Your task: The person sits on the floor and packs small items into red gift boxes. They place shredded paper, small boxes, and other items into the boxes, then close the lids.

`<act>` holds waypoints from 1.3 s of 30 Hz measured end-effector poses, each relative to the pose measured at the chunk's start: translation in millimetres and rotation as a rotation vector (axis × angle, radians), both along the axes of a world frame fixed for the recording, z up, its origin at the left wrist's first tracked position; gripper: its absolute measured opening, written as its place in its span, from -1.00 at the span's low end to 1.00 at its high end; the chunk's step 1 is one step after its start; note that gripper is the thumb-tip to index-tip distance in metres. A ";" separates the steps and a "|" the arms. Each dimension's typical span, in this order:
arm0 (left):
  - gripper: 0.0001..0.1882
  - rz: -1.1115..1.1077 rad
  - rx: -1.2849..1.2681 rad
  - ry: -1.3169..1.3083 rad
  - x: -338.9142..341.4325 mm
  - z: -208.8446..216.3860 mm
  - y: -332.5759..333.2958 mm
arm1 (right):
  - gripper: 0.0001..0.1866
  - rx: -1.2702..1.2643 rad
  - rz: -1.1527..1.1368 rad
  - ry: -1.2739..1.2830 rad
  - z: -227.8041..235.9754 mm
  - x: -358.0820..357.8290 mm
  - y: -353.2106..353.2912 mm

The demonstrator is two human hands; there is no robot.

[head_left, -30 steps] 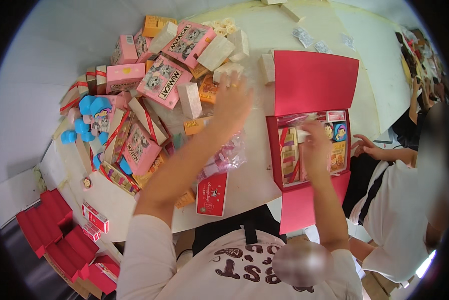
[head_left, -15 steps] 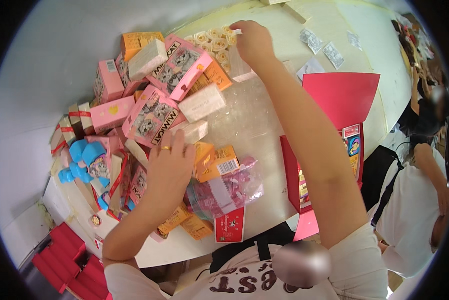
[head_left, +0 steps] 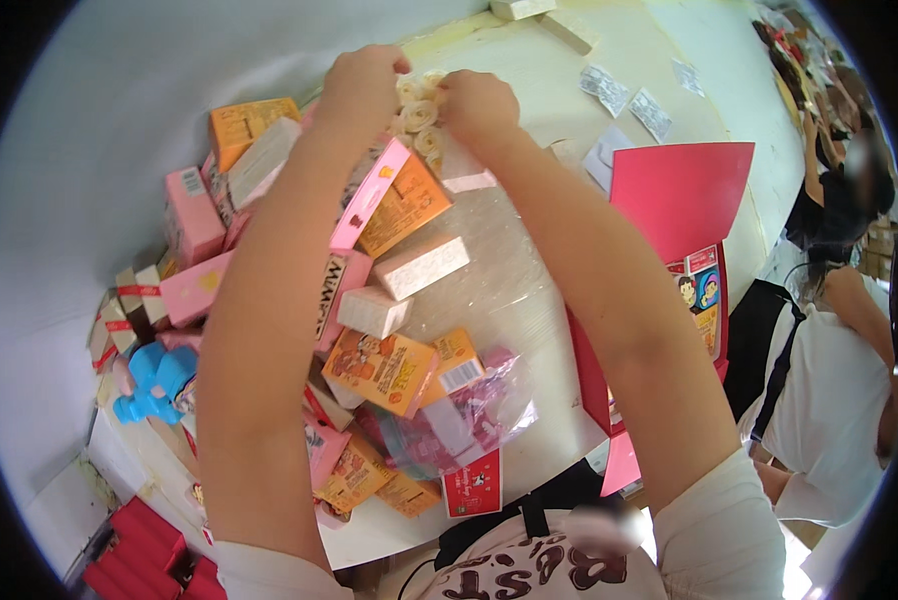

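A cluster of cream artificial roses (head_left: 419,115) sits at the far side of the table, between my two hands. My left hand (head_left: 364,85) is at their left edge with fingers curled; what they close on is hidden. On the right edge of the roses, my right hand (head_left: 481,108) pinches with its fingertips. Below the roses are a pink box (head_left: 369,195) and an orange box (head_left: 406,205). Small white boxes (head_left: 422,268) lie nearer to me, beside another orange box (head_left: 379,370).
An open red gift box (head_left: 594,380) with filled compartments stands at right, its lid (head_left: 684,195) raised. A pink plastic bag (head_left: 469,420) and a red packet (head_left: 472,485) lie near the front. Blue toy-like pieces (head_left: 154,380) are at left. Another person (head_left: 819,400) sits at right.
My left hand has gone from the white and orange boxes up to the roses. My right hand has come slightly nearer and left. An orange box nearby now lies turned face up.
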State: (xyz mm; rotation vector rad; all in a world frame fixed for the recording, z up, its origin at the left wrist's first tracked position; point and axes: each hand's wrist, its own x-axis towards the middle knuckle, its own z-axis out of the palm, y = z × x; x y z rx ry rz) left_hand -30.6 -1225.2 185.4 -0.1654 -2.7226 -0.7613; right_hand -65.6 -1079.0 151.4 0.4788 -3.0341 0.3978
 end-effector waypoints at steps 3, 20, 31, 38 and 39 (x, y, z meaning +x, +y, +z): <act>-0.74 -0.042 -0.165 -0.183 -41.1 -29.3 -14.6 | -0.74 0.037 -0.100 0.022 10.3 13.7 -14.1; -0.78 -0.062 -0.434 -0.143 -63.4 -49.4 -2.8 | -0.76 -0.172 -0.167 0.166 -29.1 8.2 -19.5; -0.65 -0.142 1.041 -0.191 12.7 13.7 -14.2 | -0.47 -0.925 -0.031 0.247 13.3 54.5 28.8; -0.56 -0.521 1.642 -0.457 96.6 40.0 5.9 | -0.64 -2.059 0.172 -0.725 55.2 133.4 57.7; -0.56 -0.489 1.667 -0.446 105.8 40.7 12.0 | -0.64 -2.120 0.209 -0.828 57.8 140.7 65.1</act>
